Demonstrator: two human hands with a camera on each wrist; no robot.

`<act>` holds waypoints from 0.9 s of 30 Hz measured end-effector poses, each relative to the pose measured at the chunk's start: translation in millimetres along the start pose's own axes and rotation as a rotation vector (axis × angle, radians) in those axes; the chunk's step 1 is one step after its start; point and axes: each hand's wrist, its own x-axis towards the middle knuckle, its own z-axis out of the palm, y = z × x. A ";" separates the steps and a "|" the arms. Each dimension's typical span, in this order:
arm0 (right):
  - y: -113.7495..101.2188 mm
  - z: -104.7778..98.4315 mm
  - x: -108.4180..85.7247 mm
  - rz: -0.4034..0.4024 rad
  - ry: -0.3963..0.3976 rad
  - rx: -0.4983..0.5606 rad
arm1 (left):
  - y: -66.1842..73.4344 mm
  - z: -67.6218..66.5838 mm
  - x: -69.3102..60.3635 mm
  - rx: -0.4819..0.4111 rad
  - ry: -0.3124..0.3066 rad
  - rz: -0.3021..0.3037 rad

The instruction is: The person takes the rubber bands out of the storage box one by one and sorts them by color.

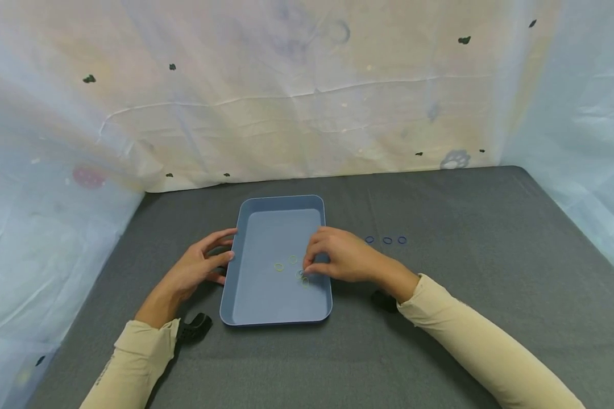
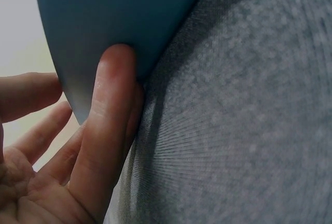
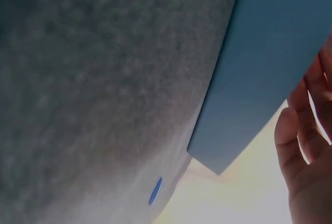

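Touching the tray from the left: left hand [image 1: 196,267], with spread fingers set against the wall of a shallow, blue, rectangular tray with rounded corners [image 1: 266,301].
Left grip: released, curled round nothing; one digit laid along the outer wall, near the cloth, in the left wrist view.
Right hand [image 1: 343,257]: reaching over the right rim, thumb and fingertips brought close together, low inside the tray.
Right grip: cannot tell whether pinching a ring or merely touching one.
Tray: lying on a dark grey fabric-covered table [image 1: 440,216], between both hands.
Inside: thin, round, yellowish rings [image 1: 278,267] on the tray floor, two lying apart, others bunched just beside the right fingertips; exact count there too small to tell.
Right of the tray: three thin, round, dark blue rings [image 1: 387,240] in a row on the cloth, beyond the right wrist.
Arms: covered by pale beige fabric sleeves [image 1: 460,324].
Behind: pale printed sheet [image 1: 297,130].
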 end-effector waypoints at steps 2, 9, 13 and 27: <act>0.2 -1.0 -3.6 0.009 0.018 0.006 | 0.0 0.2 0.2 0.003 0.001 0.000; 1.0 -6.5 -15.9 0.078 0.068 0.037 | -0.8 0.1 0.7 0.005 -0.001 0.007; 3.2 -13.6 -21.2 0.121 0.103 0.056 | -1.4 -0.5 0.7 0.000 -0.002 0.009; 9.4 -33.5 -55.3 0.266 0.193 0.066 | 0.0 -0.7 0.5 0.002 -0.001 0.014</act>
